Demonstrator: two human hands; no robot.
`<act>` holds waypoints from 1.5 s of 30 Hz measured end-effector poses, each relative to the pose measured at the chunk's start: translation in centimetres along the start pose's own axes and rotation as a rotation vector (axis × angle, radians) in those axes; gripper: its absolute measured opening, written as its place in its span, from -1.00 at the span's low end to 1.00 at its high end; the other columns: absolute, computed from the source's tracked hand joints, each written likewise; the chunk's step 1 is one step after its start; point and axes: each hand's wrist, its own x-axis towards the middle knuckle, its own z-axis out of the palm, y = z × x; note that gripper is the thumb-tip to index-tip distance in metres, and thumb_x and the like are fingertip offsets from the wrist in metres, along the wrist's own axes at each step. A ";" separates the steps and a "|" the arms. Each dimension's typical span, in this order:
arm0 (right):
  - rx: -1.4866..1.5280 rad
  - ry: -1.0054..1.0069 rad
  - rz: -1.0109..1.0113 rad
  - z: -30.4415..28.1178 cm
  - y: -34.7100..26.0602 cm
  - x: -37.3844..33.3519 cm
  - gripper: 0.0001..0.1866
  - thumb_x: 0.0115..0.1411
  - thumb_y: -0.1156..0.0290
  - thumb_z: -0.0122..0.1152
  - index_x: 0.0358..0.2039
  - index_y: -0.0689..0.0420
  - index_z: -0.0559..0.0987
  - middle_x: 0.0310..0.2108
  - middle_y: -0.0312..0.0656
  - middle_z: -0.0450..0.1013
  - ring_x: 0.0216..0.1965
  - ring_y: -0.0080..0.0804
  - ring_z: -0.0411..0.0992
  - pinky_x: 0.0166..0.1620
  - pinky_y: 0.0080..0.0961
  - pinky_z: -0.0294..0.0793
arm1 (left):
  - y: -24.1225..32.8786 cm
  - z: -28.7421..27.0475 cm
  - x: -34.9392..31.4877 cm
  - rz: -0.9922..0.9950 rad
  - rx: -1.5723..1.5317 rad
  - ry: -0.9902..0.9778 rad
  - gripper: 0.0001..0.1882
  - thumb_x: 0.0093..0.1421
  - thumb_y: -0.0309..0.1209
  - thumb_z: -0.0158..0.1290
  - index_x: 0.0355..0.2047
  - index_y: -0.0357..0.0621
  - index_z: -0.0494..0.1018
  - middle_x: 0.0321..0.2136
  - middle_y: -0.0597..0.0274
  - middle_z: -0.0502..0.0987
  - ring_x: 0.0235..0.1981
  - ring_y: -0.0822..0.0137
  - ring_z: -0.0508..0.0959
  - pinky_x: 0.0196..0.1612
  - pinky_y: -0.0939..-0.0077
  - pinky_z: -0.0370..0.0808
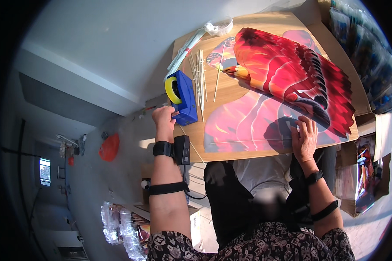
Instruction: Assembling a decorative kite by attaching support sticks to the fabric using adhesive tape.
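In the head view, the person's left hand (164, 116) is reaching in from the lower left of centre and touching the near end of a blue tape dispenser (187, 102), which is carrying a yellow roll (173, 90); its fingers are bending there, but whether they are grasping anything cannot be told. Right of centre, the right hand (306, 137) is resting with bent fingers on a pale pink sheet (239, 122) near the table's lower edge; whether it is pinching something cannot be told either. A thin stick (244, 141) is lying along that sheet's lower edge. A red bird-printed sheet (270, 65) is spreading across the upper right of the wooden table (224, 91), partly covering the pale one. Left of both sheets, loose sticks (199, 82) are lying beside the dispenser, while a bundle of white strips (185, 52) and a small white bowl (221, 27) are sitting near the table's upper left edge. Open cardboard boxes (348, 167) are standing at the right.
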 end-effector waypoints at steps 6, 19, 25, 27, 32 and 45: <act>-0.005 0.005 -0.001 -0.1 -0.1 0.1 -0.73 -0.01 0.46 0.22 -0.25 0.19 0.49 -0.09 -0.13 0.40 -0.03 -0.10 0.32 -0.02 -0.24 0.28 | -1.8 -0.4 -1.1 0.088 -0.244 -0.007 -0.69 0.00 -0.55 0.11 -0.20 -0.10 0.37 -0.44 0.37 0.35 -0.47 0.45 0.38 -0.21 0.24 0.34; -0.013 0.009 -0.013 0.0 0.0 0.0 -0.75 0.01 0.43 0.21 -0.27 0.19 0.49 -0.09 -0.13 0.40 -0.03 -0.10 0.32 -0.02 -0.24 0.28 | -7.3 1.1 -2.1 -0.065 -0.817 0.158 -0.83 0.06 -0.61 0.08 -0.57 -0.06 0.36 -0.60 0.39 0.38 -0.62 0.50 0.30 -0.31 0.42 0.38; 0.018 0.016 -0.031 -0.3 0.0 0.0 -0.74 0.00 0.43 0.24 -0.27 0.17 0.49 -0.11 -0.13 0.40 -0.05 -0.10 0.33 -0.03 -0.24 0.28 | -9.6 3.0 -6.1 -0.161 -0.717 0.161 -0.83 0.03 -0.67 0.10 -0.42 -0.14 0.41 -0.57 0.35 0.45 -0.58 0.53 0.36 -0.42 0.49 0.32; 0.032 0.017 -0.029 -0.3 0.2 -0.1 -0.74 -0.02 0.43 0.26 -0.28 0.17 0.49 -0.11 -0.13 0.40 -0.05 -0.10 0.34 -0.03 -0.23 0.29 | -9.9 4.8 -8.2 -0.141 -0.671 0.136 -0.79 0.04 -0.65 0.12 -0.33 -0.15 0.40 -0.53 0.33 0.48 -0.55 0.53 0.37 -0.42 0.51 0.31; 0.119 0.056 -0.121 -2.0 0.1 -0.6 -0.72 -0.08 0.52 0.27 -0.28 0.14 0.50 -0.14 -0.15 0.43 -0.10 -0.10 0.37 -0.05 -0.23 0.33 | -10.2 8.0 -13.8 0.020 -0.610 -0.146 -0.63 0.05 -0.59 0.18 -0.13 -0.19 0.34 -0.41 0.22 0.56 -0.48 0.52 0.44 -0.42 0.63 0.30; -0.035 -0.242 -0.160 -4.9 -0.9 -5.4 -0.52 0.05 0.48 0.04 0.04 0.22 0.46 0.16 -0.03 0.32 0.21 -0.08 0.24 0.29 -0.12 0.11 | -9.2 17.7 -23.2 -0.061 -0.403 -0.485 -0.53 -0.01 -0.75 0.13 -0.06 -0.17 0.37 -0.47 0.23 0.52 -0.64 0.58 0.38 -0.68 0.75 0.20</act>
